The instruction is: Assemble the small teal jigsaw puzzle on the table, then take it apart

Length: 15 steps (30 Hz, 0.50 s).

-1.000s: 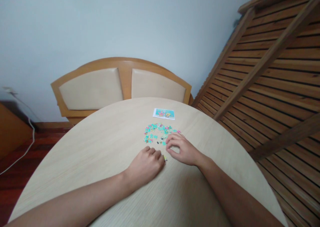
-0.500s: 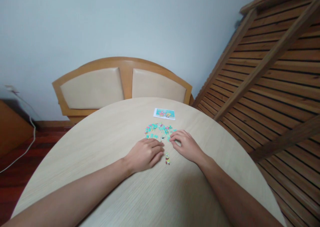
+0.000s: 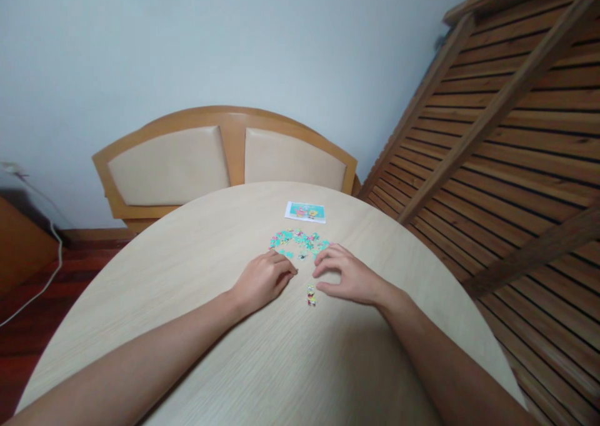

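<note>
My left hand is closed in a pinch at the near left of the loose jigsaw puzzle pieces. A small dark bit, seemingly a puzzle piece, shows at its fingertips. Curved and apart, the fingers of my right hand hold nothing that I can see. It hovers beside a small joined group of yellow, white and red pieces, which lies between and nearer than the hands. Most loose pieces are turquoise, some pink or yellow. A dark-and-white piece lies between the hands.
Behind the pieces lies a picture card with cartoon figures on turquoise. All of this is on a round pale wooden table. A padded headboard-like panel stands beyond it, and a slatted wooden frame leans at the right.
My left hand has drawn slightly left, its fingers now pinched together. My right hand's fingers have spread from a near pinch, and its thumb has come closer to the joined pieces.
</note>
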{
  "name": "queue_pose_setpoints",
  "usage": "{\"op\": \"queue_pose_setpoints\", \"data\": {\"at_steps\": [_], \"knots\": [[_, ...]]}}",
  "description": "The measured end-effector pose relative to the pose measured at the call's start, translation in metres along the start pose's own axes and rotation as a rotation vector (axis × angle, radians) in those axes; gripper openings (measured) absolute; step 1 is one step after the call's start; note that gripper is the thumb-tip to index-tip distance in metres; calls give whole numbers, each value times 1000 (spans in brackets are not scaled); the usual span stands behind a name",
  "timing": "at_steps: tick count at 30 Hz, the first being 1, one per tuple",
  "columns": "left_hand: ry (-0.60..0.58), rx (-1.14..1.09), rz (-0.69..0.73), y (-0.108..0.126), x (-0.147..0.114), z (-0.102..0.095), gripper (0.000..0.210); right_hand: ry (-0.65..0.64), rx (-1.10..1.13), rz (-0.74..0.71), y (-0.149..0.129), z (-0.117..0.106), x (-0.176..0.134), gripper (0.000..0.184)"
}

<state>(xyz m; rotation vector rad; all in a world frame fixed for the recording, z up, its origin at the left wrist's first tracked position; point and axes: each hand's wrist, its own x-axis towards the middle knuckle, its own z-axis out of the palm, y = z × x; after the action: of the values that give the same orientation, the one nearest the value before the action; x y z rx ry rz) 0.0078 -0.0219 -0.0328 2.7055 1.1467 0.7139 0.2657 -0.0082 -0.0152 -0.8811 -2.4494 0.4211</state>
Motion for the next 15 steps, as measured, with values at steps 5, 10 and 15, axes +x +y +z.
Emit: {"op": "queue_pose_setpoints", "data": {"at_steps": [5, 10, 15], "knots": [[11, -107, -65, -2, 0, 3, 12, -99, 16, -11, -7, 3, 0, 22], [-34, -175, 9, 2, 0, 0, 6, -79, -1, -6, -2, 7, 0, 14], [-86, -233, 72, 5, -2, -5, 6, -40, -31, 6, 6, 7, 0, 12]]}}
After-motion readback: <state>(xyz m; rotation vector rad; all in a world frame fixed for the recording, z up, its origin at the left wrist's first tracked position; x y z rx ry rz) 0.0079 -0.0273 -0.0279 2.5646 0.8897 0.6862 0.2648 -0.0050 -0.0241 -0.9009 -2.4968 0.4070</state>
